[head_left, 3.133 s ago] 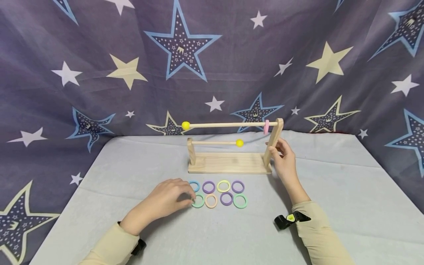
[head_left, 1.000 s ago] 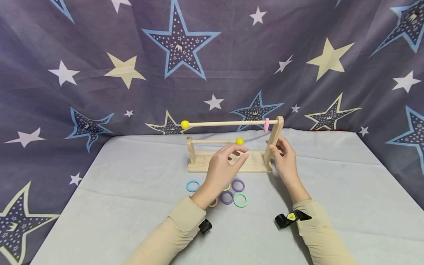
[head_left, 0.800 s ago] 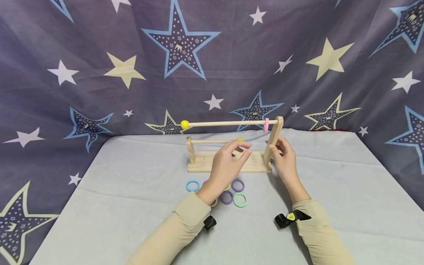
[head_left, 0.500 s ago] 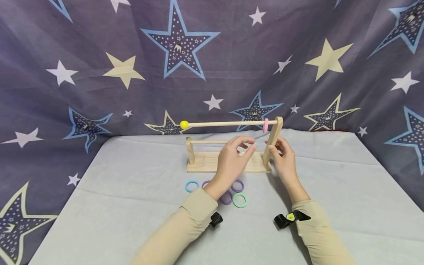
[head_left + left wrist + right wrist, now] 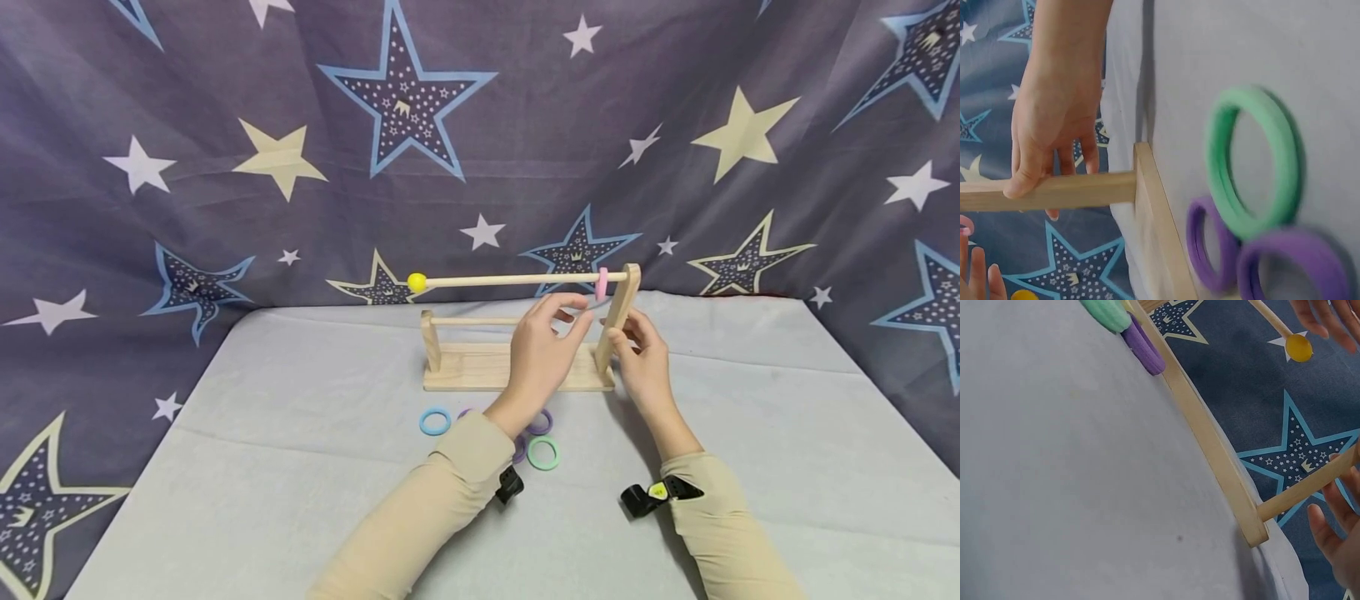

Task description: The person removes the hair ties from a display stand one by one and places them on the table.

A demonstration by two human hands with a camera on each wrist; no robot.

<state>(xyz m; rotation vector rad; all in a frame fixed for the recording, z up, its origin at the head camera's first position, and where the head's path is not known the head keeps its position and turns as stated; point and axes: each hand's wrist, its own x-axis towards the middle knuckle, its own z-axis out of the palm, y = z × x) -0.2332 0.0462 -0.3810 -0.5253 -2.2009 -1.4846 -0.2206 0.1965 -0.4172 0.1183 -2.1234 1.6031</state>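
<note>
A wooden stand (image 5: 468, 368) has two rods at different heights, pointing opposite ways. Its upper rod (image 5: 502, 281) ends in a yellow ball (image 5: 417, 282) and carries a pink ring (image 5: 602, 284) near the tall right post (image 5: 624, 300). My right hand (image 5: 647, 367) grips that post, thumb in front and fingers behind. My left hand (image 5: 542, 346) is raised before the stand, fingers bent, thumb and index fingertips apart, just below the pink ring. No ring shows in its fingers. It hides the lower rod's ball in the head view; the right wrist view shows that yellow ball (image 5: 1299, 348).
Rings lie on the grey cloth before the stand: a blue ring (image 5: 435, 421), a green ring (image 5: 543, 453), a purple ring (image 5: 540, 422) and others partly hidden under the left forearm. A starry curtain (image 5: 225, 100) hangs behind the table.
My left hand has left the rings at the front left and moved right and up across the stand to below the pink ring. The right hand keeps its grip on the post.
</note>
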